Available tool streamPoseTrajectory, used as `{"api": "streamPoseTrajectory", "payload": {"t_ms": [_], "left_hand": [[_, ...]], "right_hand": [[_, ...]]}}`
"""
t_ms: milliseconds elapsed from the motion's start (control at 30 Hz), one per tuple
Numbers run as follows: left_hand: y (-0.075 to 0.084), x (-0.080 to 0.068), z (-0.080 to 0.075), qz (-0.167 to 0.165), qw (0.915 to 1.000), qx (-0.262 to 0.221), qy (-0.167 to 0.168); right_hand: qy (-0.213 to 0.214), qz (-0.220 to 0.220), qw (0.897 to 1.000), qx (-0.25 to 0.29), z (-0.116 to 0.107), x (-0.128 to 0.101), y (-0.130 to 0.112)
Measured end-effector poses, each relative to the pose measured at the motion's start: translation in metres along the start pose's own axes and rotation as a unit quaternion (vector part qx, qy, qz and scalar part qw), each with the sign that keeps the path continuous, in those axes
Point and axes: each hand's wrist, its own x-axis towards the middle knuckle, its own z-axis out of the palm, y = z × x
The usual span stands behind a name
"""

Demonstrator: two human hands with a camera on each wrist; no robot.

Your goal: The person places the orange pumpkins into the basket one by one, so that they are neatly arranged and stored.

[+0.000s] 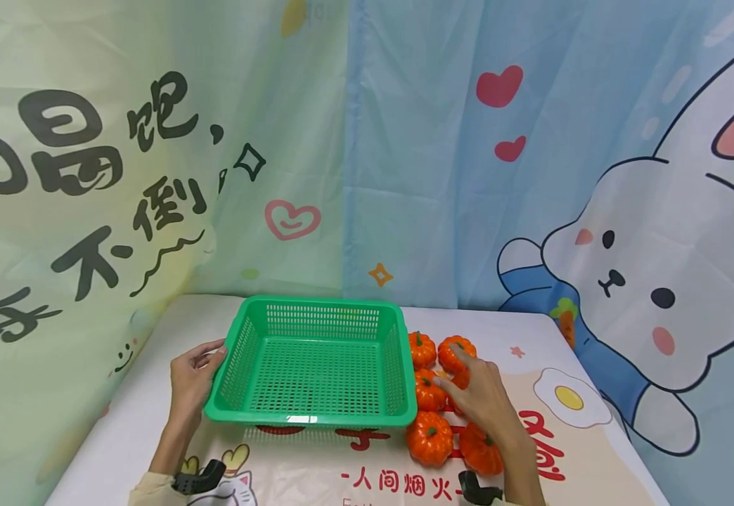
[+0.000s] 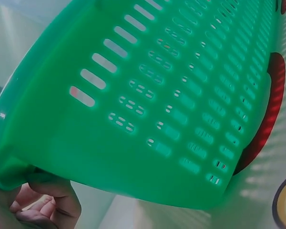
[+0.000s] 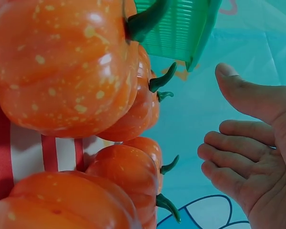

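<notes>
I note left hand (image 1: 191, 379) at table's left, fingers curled under rim of green basket (image 1: 316, 365), gripping its left edge; basket tilted, left side lifted off table (image 1: 120, 436). I see six orange pumpkins (image 1: 429, 437) clustered just right of basket. Right hand (image 1: 484, 400) hovers over cluster, fingers straight and slightly apart, holding nothing; contact with pumpkins unclear.

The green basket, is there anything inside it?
Nothing shows inside the green basket: its holed floor is bare. The small orange pumpkins sit outside, at its right. The near wall hides a thin strip of floor.
</notes>
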Motion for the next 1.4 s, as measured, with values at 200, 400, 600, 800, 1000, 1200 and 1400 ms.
{"api": "streamPoseTrajectory", "payload": {"t_ms": [200,400,600,800,1000,1200,1400], "left_hand": [[0.0,0.0,0.0,0.01,0.9999,0.009,0.006],[-0.001,0.0,0.0,0.01,0.9999,0.005,0.009],[-0.003,0.001,0.001,0.008,0.9999,-0.001,0.009],[-0.003,0.001,0.001,0.006,0.9999,0.005,0.01],[-0.002,0.0,0.0,0.005,1.0,0.003,0.008],[-0.002,0.0,0.001,0.009,0.9999,0.004,0.01],[-0.003,0.0,0.001,0.009,0.9999,0.004,0.011]], "right_hand": [[0.007,-0.017,1.0,-0.001,0.0,0.006,0.0],[0.015,-0.038,0.999,0.009,0.002,0.011,0.002],[0.01,-0.042,0.999,0.005,0.003,0.015,0.003],[0.01,-0.038,0.999,0.003,0.005,0.02,0.005],[-0.005,-0.018,1.0,0.002,0.006,0.025,0.004],[-0.014,-0.011,1.0,-0.003,0.006,0.03,0.002],[-0.013,-0.03,0.999,-0.004,0.01,0.035,0.003]]}}
